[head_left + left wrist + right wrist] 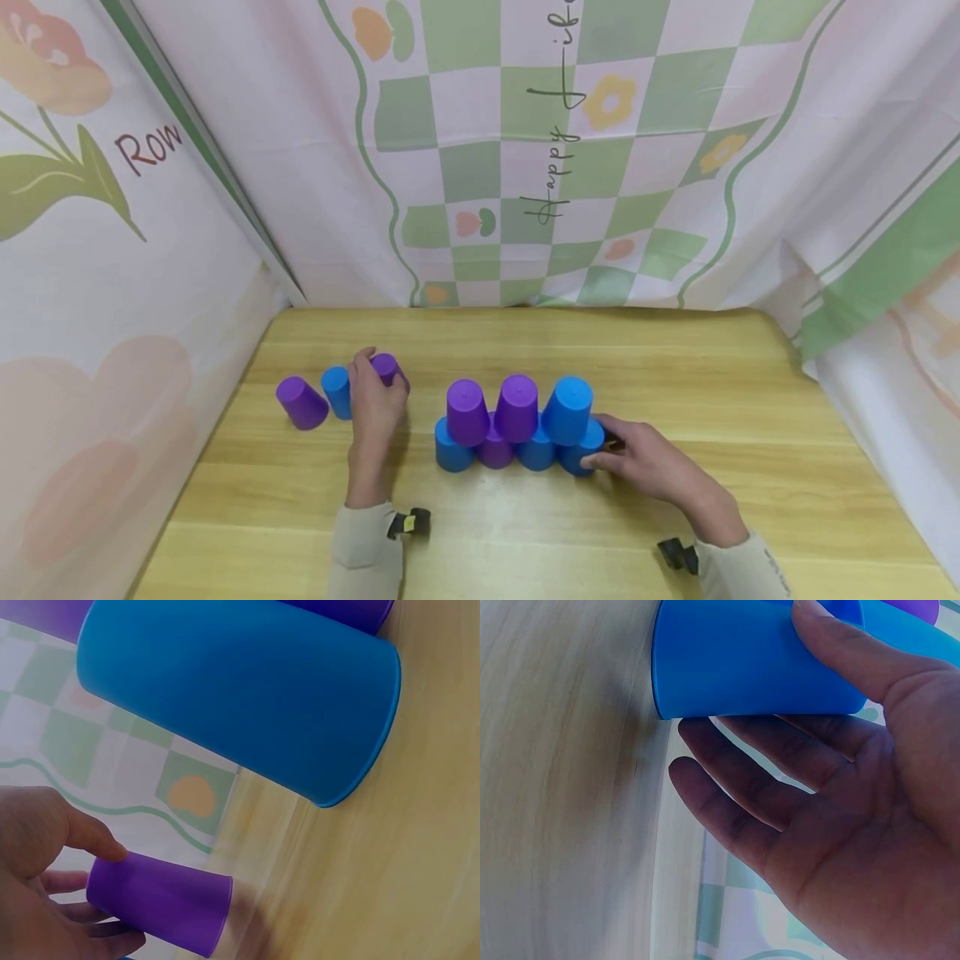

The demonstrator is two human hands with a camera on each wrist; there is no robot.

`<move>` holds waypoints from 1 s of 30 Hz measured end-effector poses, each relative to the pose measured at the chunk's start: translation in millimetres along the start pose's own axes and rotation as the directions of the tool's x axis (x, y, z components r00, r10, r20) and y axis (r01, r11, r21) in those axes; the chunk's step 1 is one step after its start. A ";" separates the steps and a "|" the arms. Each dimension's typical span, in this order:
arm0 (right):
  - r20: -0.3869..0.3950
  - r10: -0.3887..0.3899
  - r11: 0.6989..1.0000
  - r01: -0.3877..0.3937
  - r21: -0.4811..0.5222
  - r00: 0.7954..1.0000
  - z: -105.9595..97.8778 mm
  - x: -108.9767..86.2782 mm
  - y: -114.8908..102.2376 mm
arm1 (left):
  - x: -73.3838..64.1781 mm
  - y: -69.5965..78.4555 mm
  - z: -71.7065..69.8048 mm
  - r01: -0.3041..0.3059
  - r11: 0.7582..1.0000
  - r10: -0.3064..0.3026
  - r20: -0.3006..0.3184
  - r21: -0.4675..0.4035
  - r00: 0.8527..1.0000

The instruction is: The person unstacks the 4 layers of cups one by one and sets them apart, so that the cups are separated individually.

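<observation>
At the left of the table my left hand [377, 400] grips an upside-down purple cup [386, 367], thumb on one side and fingers on the other. The left wrist view shows this purple cup [165, 900] near the tabletop. My right hand [652, 458] holds the rightmost blue cup [581, 457] of a stack's lower row. In the right wrist view the thumb lies across that blue cup [742, 660], while the fingers extend along its other side. On the lower row stand two purple cups [467, 412] and a blue cup [567, 410], all upside down.
Left of my left hand stand a blue cup [337, 392] and a purple cup [302, 403], both upside down. The wooden table [495, 542] meets a checkered curtain [525, 167] at its far edge and a printed panel [127, 333] on the left.
</observation>
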State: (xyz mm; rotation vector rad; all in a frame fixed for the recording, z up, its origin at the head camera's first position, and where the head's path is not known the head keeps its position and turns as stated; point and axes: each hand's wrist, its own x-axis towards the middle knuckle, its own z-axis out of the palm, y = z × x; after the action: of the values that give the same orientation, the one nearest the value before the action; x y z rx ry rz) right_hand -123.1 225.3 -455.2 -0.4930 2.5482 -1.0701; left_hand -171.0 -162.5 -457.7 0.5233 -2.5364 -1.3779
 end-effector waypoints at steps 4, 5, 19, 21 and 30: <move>0.001 -0.011 1.000 0.011 0.004 1.000 0.0 -0.3 0.5 | -2.4 4.9 -3.4 -0.006 1.000 0.006 -0.005 -0.014 1.000; 0.001 -0.012 1.000 0.012 0.004 1.000 -0.1 -0.3 0.6 | -3.0 6.3 -4.5 -0.012 1.000 0.012 -0.007 -0.017 1.000; 0.002 -0.016 1.000 0.016 0.003 1.000 0.2 0.0 0.6 | -15.5 27.8 -21.3 -0.070 0.995 0.068 -0.020 -0.065 0.997; 0.002 -0.011 1.000 0.011 0.001 1.000 -0.1 0.0 0.3 | -18.4 31.0 -24.4 -0.089 0.993 0.087 -0.024 -0.074 0.996; 0.005 -0.008 1.000 0.008 0.003 1.000 -0.1 0.2 -0.2 | -32.3 41.6 -38.4 -0.126 0.978 0.123 -0.026 -0.164 0.992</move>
State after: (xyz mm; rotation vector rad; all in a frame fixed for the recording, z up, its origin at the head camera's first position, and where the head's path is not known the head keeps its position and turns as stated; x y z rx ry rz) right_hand -123.2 225.1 -455.0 -0.5044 2.5420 -1.0744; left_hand -136.9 -158.1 -402.3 0.3376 -2.3697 -1.5138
